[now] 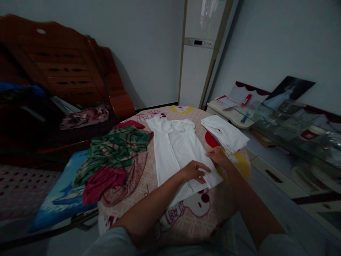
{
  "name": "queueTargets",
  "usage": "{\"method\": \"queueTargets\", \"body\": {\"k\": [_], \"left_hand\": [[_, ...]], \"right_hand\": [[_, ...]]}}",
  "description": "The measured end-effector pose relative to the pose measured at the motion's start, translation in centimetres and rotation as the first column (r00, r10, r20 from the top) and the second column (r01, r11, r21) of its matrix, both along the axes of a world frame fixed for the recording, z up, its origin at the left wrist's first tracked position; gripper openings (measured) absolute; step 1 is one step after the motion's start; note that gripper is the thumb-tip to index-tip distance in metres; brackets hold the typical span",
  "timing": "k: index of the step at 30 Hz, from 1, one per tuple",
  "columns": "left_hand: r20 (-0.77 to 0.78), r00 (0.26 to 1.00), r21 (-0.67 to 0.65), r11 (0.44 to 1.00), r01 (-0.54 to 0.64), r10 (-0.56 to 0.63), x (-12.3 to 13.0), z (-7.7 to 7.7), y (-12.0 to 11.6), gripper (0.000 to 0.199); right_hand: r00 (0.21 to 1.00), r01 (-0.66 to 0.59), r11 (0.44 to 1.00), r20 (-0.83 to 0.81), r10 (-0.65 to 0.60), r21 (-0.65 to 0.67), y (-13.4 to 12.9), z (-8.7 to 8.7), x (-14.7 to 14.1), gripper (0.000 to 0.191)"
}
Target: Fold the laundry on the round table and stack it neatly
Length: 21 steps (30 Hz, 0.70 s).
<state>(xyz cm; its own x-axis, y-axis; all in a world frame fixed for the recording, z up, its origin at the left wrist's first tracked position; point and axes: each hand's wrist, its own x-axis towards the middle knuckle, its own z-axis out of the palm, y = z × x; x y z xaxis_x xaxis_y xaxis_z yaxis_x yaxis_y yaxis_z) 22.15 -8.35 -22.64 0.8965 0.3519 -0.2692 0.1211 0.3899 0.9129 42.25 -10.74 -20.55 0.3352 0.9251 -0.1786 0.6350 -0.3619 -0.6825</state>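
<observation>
A white shirt (166, 160) lies spread on the round table, its collar end away from me and its hem toward me. My left hand (195, 171) rests on the lower right part of the shirt, fingers apart. At the shirt's right edge, my right hand (217, 156) pinches the fabric between thumb and fingers. Just beyond that hand sits a folded white garment (226, 133).
A heap of clothes with a green plaid garment (114, 145) and a dark red garment (106, 181) covers the table's left side. The patterned tablecloth (186, 209) shows in front. A wooden bench (66, 74) stands left; a glass shelf (293, 133) with cups is right.
</observation>
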Motion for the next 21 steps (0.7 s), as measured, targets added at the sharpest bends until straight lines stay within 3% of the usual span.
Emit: {"method": "queueTargets", "body": {"k": [4,9,14,17,19,21], "left_hand": [[-0.109,0.994,-0.026,1.0,0.007,-0.01,-1.9,-0.1,-0.3,0.043],[-0.158,0.987,-0.005,1.0,-0.031,0.03,-2.3,-0.3,-0.5,0.053],[-0.2,0.977,0.073,0.995,-0.064,0.077,-2.2,-0.1,-1.0,0.048],[-0.232,0.972,0.121,0.993,-0.011,0.04,-2.7,0.3,-0.9,0.05],[-0.242,0.97,0.185,0.981,0.06,-0.014,-3.1,0.9,-0.4,0.047],[-0.229,0.973,0.361,0.931,0.046,0.04,-3.3,1.6,0.4,0.04]], "right_hand": [[1.0,-0.01,0.999,-0.026,0.011,0.035,-2.5,-0.5,-0.1,0.016],[0.984,-0.091,0.978,0.166,0.06,0.188,-3.9,-1.2,-0.6,0.023],[0.987,-0.086,0.982,0.152,0.06,0.168,-4.5,-1.3,-0.9,0.017],[0.985,-0.086,0.988,0.16,0.064,0.13,-4.7,-1.2,-0.9,0.016],[0.971,-0.081,0.991,0.233,0.055,0.104,-4.6,-1.1,-0.8,0.014],[0.943,-0.058,0.991,0.332,0.015,0.119,-4.2,-0.8,-0.9,0.011]]}}
